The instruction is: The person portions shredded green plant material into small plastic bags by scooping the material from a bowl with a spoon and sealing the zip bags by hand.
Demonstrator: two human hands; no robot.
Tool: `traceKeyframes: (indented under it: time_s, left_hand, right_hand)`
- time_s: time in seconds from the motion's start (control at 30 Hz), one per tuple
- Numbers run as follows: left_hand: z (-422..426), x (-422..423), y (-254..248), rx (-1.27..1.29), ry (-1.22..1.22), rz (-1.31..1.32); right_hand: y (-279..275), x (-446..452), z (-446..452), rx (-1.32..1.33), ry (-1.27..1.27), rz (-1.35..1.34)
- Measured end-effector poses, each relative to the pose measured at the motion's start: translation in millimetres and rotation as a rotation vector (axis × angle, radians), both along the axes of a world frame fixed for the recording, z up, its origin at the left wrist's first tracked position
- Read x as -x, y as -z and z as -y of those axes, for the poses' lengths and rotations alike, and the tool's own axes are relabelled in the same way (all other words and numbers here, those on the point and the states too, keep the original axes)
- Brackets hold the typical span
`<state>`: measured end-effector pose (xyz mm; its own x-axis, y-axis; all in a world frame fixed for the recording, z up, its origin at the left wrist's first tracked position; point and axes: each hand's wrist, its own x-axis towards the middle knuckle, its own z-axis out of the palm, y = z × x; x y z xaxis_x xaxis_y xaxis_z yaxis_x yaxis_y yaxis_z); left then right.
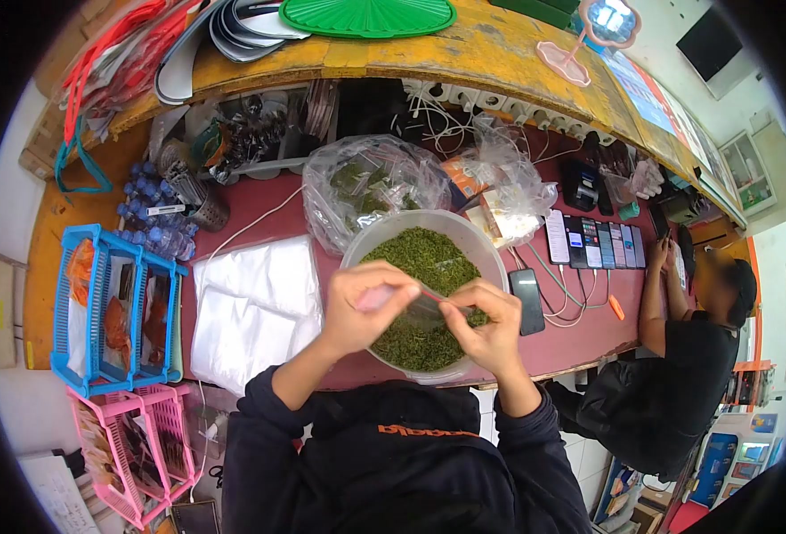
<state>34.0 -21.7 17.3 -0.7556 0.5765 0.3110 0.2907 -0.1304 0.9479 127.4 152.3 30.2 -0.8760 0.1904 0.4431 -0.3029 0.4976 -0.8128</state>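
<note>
My left hand and my right hand meet over a round translucent tub of chopped green herbs. Between them they pinch the red-edged top of a small clear plastic bag, each with thumb and finger pressed together. Part of the bag blends with the herbs behind it. Just beyond the tub lies a large clear bag with green packets inside. White plastic sheets or bags are stacked to the left of the tub.
Blue baskets and pink baskets stand at the left. A black phone, cables and a row of phones lie right of the tub. Another person sits at the right end. A wooden shelf runs above the red table.
</note>
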Motion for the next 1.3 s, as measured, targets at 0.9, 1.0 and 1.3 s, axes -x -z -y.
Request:
traceKeyframes:
  time_s: [0.9, 1.0, 1.3]
  left_hand:
    - [-4.8, 22.1, 16.5, 0.054, 0.093, 0.350]
    - [-7.1, 6.8, 3.4, 0.137, 0.027, -0.155]
    - [-14.5, -8.3, 9.4, 0.342, 0.020, -0.424]
  right_hand:
    - [2.2, 13.9, -25.6, -0.326, 0.410, 0.000]
    - [8.9, 4.4, -16.7, 0.139, 0.038, 0.240]
    - [20.8, -6.0, -5.7, 0.287, -0.228, 0.568]
